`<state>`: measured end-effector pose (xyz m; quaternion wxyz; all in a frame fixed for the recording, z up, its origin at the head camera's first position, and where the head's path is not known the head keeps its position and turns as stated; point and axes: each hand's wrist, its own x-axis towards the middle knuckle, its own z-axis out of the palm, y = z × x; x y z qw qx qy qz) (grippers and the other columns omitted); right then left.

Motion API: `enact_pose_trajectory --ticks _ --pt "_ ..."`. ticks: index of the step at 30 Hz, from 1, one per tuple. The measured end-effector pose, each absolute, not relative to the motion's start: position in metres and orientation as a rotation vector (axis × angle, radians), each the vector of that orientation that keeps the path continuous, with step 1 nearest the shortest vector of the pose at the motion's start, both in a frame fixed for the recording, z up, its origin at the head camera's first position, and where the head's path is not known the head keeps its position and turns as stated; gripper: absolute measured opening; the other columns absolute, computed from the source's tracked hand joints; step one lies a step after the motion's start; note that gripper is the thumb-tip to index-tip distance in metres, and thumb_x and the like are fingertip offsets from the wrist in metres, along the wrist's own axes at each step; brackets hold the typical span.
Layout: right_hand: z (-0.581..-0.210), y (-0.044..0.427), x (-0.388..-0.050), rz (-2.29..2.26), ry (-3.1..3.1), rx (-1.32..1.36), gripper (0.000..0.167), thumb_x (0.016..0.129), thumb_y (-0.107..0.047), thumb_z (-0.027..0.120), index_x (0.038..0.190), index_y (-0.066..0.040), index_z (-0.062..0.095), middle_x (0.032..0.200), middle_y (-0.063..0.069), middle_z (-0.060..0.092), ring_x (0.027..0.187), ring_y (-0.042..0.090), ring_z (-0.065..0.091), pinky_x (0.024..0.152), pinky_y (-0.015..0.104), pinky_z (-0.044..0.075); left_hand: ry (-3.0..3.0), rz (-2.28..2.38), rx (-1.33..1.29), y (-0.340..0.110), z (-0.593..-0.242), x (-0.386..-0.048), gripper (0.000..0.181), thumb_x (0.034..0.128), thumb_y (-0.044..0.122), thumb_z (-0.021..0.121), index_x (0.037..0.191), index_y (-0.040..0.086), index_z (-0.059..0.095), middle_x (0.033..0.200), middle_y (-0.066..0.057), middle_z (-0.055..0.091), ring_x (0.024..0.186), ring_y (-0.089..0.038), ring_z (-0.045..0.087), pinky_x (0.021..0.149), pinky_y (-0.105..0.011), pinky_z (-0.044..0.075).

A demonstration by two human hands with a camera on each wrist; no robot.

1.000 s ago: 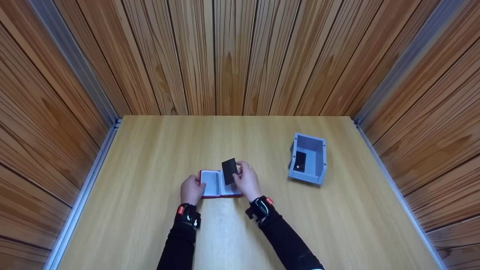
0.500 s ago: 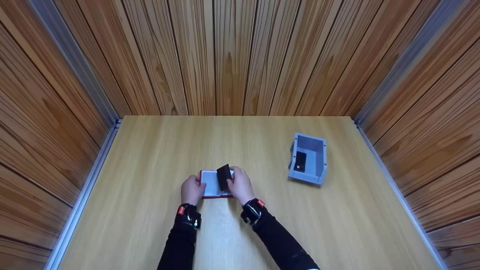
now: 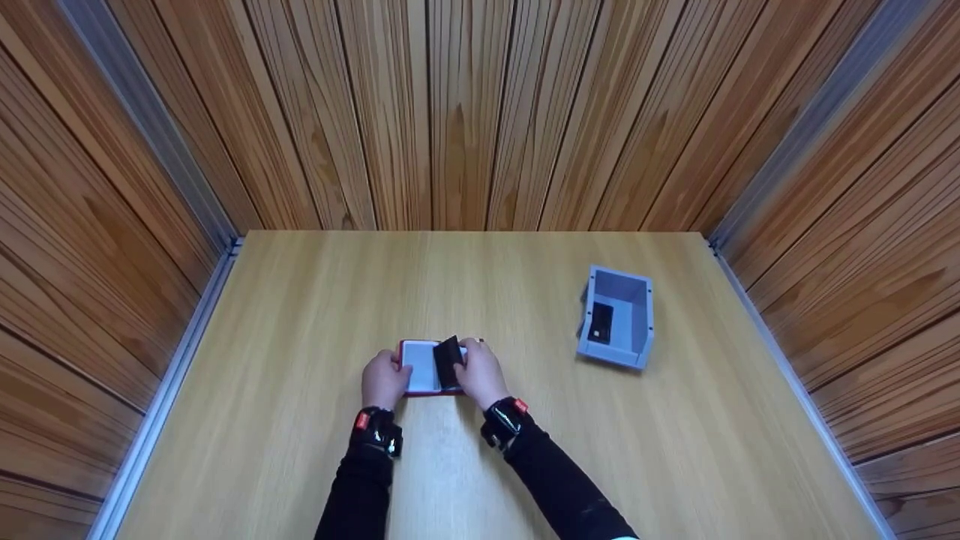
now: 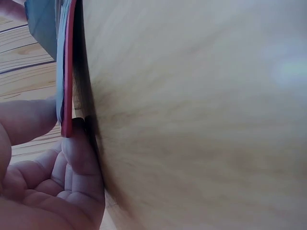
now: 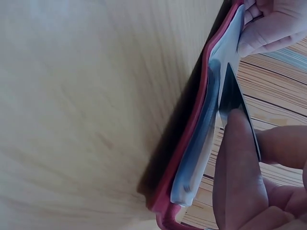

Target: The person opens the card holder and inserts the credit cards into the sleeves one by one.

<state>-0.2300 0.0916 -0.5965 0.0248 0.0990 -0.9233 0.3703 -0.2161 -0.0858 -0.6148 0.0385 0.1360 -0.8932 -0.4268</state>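
A red card holder (image 3: 421,367) with pale, translucent sleeves lies spread out before me. My left hand (image 3: 382,381) pinches its left edge; in the left wrist view the thumb is on the sleeve side and curled fingers are under the red cover (image 4: 68,72). Between the thumb and fingers of my right hand (image 3: 481,376) is a black card (image 3: 448,364), tilted over the holder's right half. The right wrist view has the card (image 5: 234,93) slanting with one end close to the sleeves (image 5: 199,143); whether that end is inside a sleeve I cannot tell.
A grey-blue bin (image 3: 611,355) stands on the table to the right, with a black card (image 3: 600,322) lying in its left side. Wood-panelled walls (image 3: 480,112) with metal rails (image 3: 172,375) enclose the wooden tabletop (image 3: 330,292).
My right hand has moved left and slightly lower with the black card, which is now steeper and nearer the holder's middle. My left hand has stayed in place.
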Motion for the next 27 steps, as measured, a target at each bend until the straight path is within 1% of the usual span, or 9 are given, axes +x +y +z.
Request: enact_pose_trajectory --ticks 3,6,11,14,16,22,27 --pt "-0.598 0.091 -0.231 1.15 -2.863 0.294 0.037 0.084 0.003 0.071 0.119 0.008 0.06 0.087 0.009 0.057 0.08 0.024 0.056 0.075 0.04 0.049 -2.738 -1.318 0.426 -0.085 -0.614 -0.216 0.021 0.0853 0.005 0.071 0.099 -0.008 0.063 0.084 -0.014 0.063 0.082 -0.031 0.06 0.076 -0.044 0.048" --pt "-0.598 0.092 -0.231 1.137 -2.862 0.282 0.035 0.084 0.003 0.071 0.117 0.007 0.061 0.092 0.012 0.06 0.085 0.027 0.059 0.079 0.043 0.05 -2.714 -1.339 0.419 -0.085 -0.613 -0.214 0.02 0.0845 0.004 0.07 0.098 -0.009 0.062 0.083 -0.014 0.062 0.081 -0.031 0.06 0.076 -0.045 0.048" --pt "-0.597 0.094 -0.229 1.069 -2.866 0.307 0.031 0.083 0.003 0.072 0.112 0.007 0.063 0.097 0.019 0.062 0.091 0.033 0.061 0.083 0.047 0.05 -2.654 -1.305 0.35 -0.085 -0.614 -0.211 0.019 0.08 0.002 0.071 0.093 -0.008 0.062 0.078 -0.013 0.061 0.075 -0.03 0.059 0.071 -0.043 0.048" --pt "-0.595 0.095 -0.228 1.042 -2.883 0.319 0.031 0.083 0.001 0.072 0.112 0.007 0.063 0.1 0.021 0.063 0.093 0.035 0.062 0.084 0.047 0.05 -2.644 -1.287 0.335 -0.085 -0.616 -0.212 0.019 0.0788 0.002 0.072 0.091 -0.008 0.062 0.077 -0.013 0.062 0.075 -0.031 0.06 0.071 -0.044 0.048" --pt "-0.594 0.096 -0.228 1.035 -2.902 0.315 0.031 0.084 0.0 0.071 0.114 0.007 0.063 0.102 0.021 0.063 0.095 0.035 0.062 0.085 0.047 0.05 -2.66 -1.308 0.355 -0.086 -0.618 -0.214 0.02 0.0807 0.002 0.072 0.095 -0.009 0.063 0.08 -0.014 0.063 0.078 -0.032 0.061 0.075 -0.045 0.048" --pt "-0.589 0.097 -0.228 0.991 -2.945 0.31 0.032 0.084 0.0 0.071 0.114 0.007 0.064 0.104 0.022 0.063 0.097 0.036 0.062 0.087 0.047 0.05 -2.709 -1.33 0.409 -0.085 -0.616 -0.216 0.022 0.0846 0.004 0.071 0.101 -0.009 0.063 0.084 -0.013 0.063 0.082 -0.029 0.06 0.076 -0.043 0.048" --pt "-0.588 0.096 -0.228 0.973 -2.964 0.31 0.032 0.084 0.0 0.071 0.114 0.008 0.065 0.106 0.023 0.063 0.098 0.036 0.062 0.088 0.047 0.049 -2.724 -1.358 0.439 -0.085 -0.613 -0.215 0.023 0.0864 0.005 0.071 0.104 -0.008 0.063 0.086 -0.013 0.063 0.084 -0.03 0.06 0.077 -0.043 0.048"
